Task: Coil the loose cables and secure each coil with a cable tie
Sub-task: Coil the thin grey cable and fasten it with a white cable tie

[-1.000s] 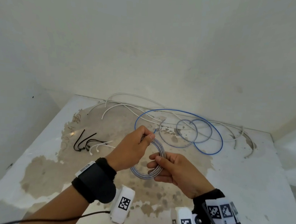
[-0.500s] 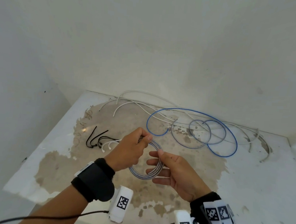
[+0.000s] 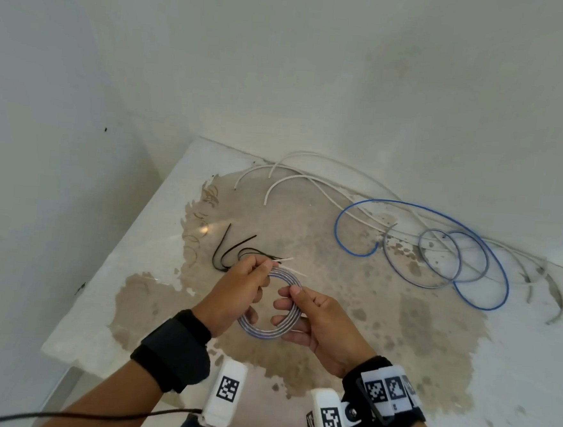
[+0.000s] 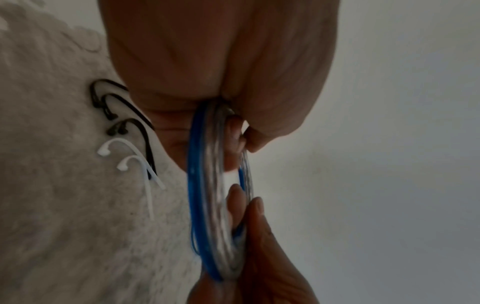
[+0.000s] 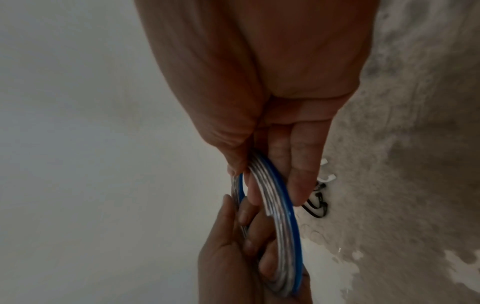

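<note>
At the far left of the head view, a smooth pale wall is met by the edge of a white table point(image 3: 109, 268) whose coating is worn away in a broad, mottled brown patch with ragged borders. On that patch, left of the hands, a small bunch of thin black cable ties point(image 3: 227, 253) is seen, curved like hooks, with white cable ties point(image 3: 289, 270) lying beside them; the ends nearest the hands are hidden behind the left hand's knuckles (their exact number cannot be made out).

The left hand point(image 3: 238, 293) is held above the table, back of the hand up, thumb and forefinger pinched together on the upper left rim of the coil point(image 3: 265, 330); the other fingers are curled under. The coil is a small round ring of several glossy turns, grey-clear strands with a blue one on the outside, held clear of the tabletop. In the left wrist view it is seen edge-on and blurred.

The right hand point(image 3: 319, 326) grips the coil's right side, thumb on top and fingers wrapped beneath, so that part of the ring is covered.

Further right, loose cable remains on the table: a blue cable point(image 3: 490, 261) in wide open loops, a grey cable point(image 3: 453, 258) in smaller overlapping loops, and white cables point(image 3: 309, 178) arching along the back wall. Their far right ends are faint against the white surface.
</note>
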The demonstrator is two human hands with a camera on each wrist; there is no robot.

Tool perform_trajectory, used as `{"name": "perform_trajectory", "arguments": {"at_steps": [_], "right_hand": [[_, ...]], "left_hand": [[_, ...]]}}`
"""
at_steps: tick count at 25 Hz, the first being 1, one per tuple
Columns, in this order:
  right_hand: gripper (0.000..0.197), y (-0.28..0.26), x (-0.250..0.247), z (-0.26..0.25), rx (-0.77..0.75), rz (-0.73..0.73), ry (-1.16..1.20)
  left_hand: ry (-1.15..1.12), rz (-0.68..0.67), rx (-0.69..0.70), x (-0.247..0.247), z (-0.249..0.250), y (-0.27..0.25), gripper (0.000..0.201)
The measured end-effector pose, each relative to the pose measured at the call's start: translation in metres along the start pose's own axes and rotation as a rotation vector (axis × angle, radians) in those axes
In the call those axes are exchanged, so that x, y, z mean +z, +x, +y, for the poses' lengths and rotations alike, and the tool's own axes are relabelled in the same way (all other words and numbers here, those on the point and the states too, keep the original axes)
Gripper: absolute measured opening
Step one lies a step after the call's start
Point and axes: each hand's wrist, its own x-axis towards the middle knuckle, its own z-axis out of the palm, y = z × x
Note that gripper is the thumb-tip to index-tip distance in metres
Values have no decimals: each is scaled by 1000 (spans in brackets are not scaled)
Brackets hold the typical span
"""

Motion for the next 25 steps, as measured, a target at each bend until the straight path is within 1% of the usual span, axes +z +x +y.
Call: {"name": "perform_trajectory", "arguments": {"at_steps": [3,6,8,9,10,11,12,13,14,15,16,17,19,21,24,25], "right_hand": [[29,20,21,8,49,8,17],[32,31,32,12,95,-21,24],[35,42,32,15,101,27,-78],[35,52,26,21,60,110,-175],[31,64,19,26,-8,233,-281],[24,78,8,31,-105,375,-425],[17,93,-4,37,-183,487,-579],[13,106,-16,41,-209,545,-757],[18,119,-26,46,-203,563,-936],[24,129,-34,49,-173,548,-1094],[28,138,-40,53,-148,534,-1206],[28,142,-42,53,-125,537,-1258],[20,146,-44,53,-134,560,-1232],[16,144,-46,53,-183,561,-1135],[10,127,-48,53,-266,550,-998],[11,117,-48,50,-278,549,-938]], "left_hand": [[41,35,-35,-23,-8,12,21],[44,19,-59,-40,-17,20,20],[16,26,-85,-49,-22,23,20],[-12,37,-106,-54,-24,24,21],[-44,49,-128,-60,-26,25,23],[-71,62,-141,-65,-28,26,25],[-80,76,-146,-70,-29,27,28],[-71,89,-140,-74,-30,27,30],[-52,98,-135,-78,-31,28,31],[-31,104,-128,-81,-32,29,30],[-10,104,-122,-83,-33,29,28],[8,104,-120,-84,-34,29,27],[30,109,-114,-85,-36,30,26],[32,122,-113,-85,-38,29,24],[-18,130,-112,-79,-36,27,24],[-48,129,-115,-75,-34,27,25]]}}
